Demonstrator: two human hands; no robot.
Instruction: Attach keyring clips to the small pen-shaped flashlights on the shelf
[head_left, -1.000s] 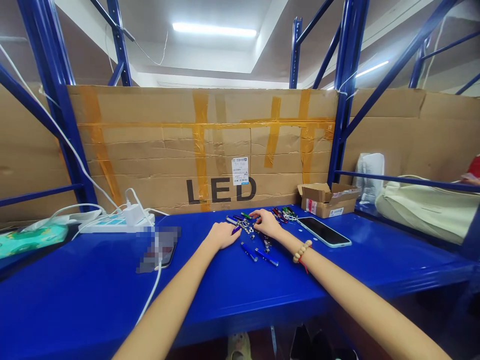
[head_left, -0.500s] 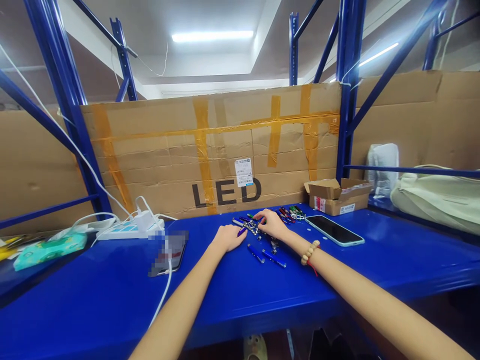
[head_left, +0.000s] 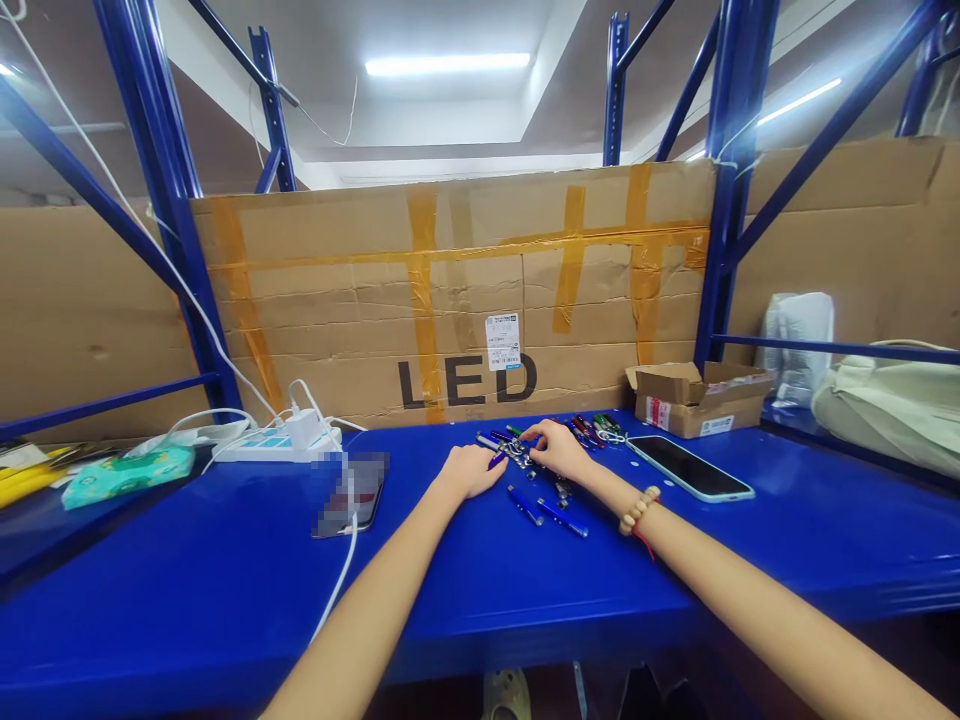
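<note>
Currently: left hand, fingers closed on one violet-blue pen-shaped tube; right hand, fingers bent over the pile of metal clasps, whether gripping any cannot be told. Nearer the front edge of the surface: two blue tubes; if round, a brushing wrist might roll them. Clasps, heaped close, could snag and drag neighbours. Rightward: smartphone; behind it, open carton.

You're facing a flat blue tabletop: two slim blue cylinders are lying mid-table, rectangular white power strip sitting back left, open brown cardboard box back right.
</note>
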